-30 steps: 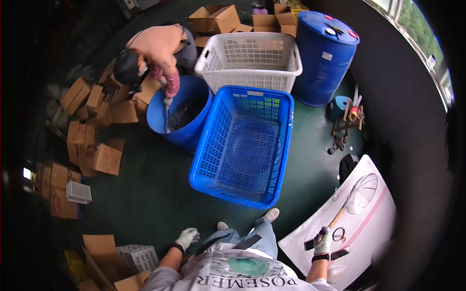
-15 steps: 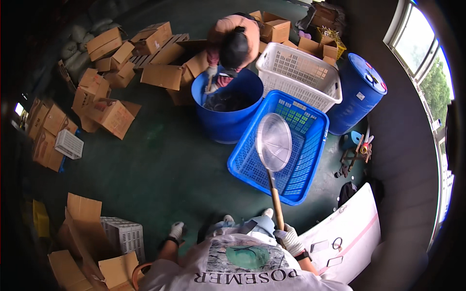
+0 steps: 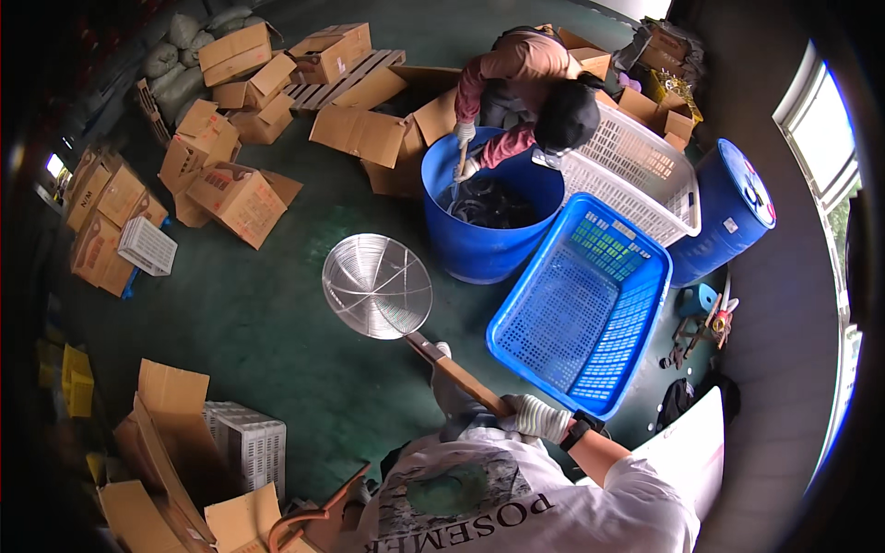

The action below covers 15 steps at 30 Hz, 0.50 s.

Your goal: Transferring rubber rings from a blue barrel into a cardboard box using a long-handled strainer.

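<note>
My right hand point(image 3: 542, 417), in a pale striped glove, is closed around the wooden handle of a large round wire skimmer point(image 3: 376, 288). Its mesh bowl hangs over the dark green floor, left of the blue crate and short of the blue tub. Nothing shows in the bowl. My left hand is out of sight, down beside my body. A blue perforated crate point(image 3: 553, 343) with nothing in it stands right of the skimmer. Beyond it, a co-worker point(image 3: 530, 69) bends over a blue tub point(image 3: 484, 253), gloved hands on a stick reaching into dark, coiled-looking contents point(image 3: 489, 201).
A white perforated crate point(image 3: 678, 214) and a blue barrel point(image 3: 728, 207) stand at the right. Open cardboard boxes point(image 3: 235, 198) lie at the far left, more cardboard point(image 3: 175, 382) at the near left. Behind my right arm is a white board point(image 3: 696, 452). A brown curved bar point(image 3: 313, 511) juts up beside me.
The skimmer has swung left, from over the blue crate to above the floor, with my right hand still on its handle. My left hand has dropped from view. The whole view has shifted.
</note>
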Motion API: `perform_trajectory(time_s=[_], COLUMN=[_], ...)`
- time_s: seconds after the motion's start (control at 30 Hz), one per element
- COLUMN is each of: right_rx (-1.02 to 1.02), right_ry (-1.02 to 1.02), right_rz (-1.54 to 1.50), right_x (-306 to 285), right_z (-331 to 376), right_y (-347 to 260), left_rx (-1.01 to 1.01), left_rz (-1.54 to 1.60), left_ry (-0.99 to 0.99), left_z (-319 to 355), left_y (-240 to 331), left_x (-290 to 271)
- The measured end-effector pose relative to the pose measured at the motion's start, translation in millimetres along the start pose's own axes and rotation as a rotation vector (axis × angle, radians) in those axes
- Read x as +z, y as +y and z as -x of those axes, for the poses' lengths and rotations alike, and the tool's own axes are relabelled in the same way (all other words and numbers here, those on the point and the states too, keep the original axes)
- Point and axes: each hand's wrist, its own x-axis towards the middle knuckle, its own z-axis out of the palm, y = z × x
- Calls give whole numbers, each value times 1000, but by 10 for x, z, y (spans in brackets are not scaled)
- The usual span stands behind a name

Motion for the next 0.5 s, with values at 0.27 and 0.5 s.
perform_trajectory(time_s=[0.27,0.5], right_rx=[91,181], right_ry=[-61,-67], right_rz=[179,180], right_x=[-658,-1030], right_z=[-1142,-1735], right_y=[-788,-1658], left_rx=[46,64], left_rz=[312,469], left_ry=[71,-252], left_z=[73,-352], left_y=[1615,2747], left_x=[645,756])
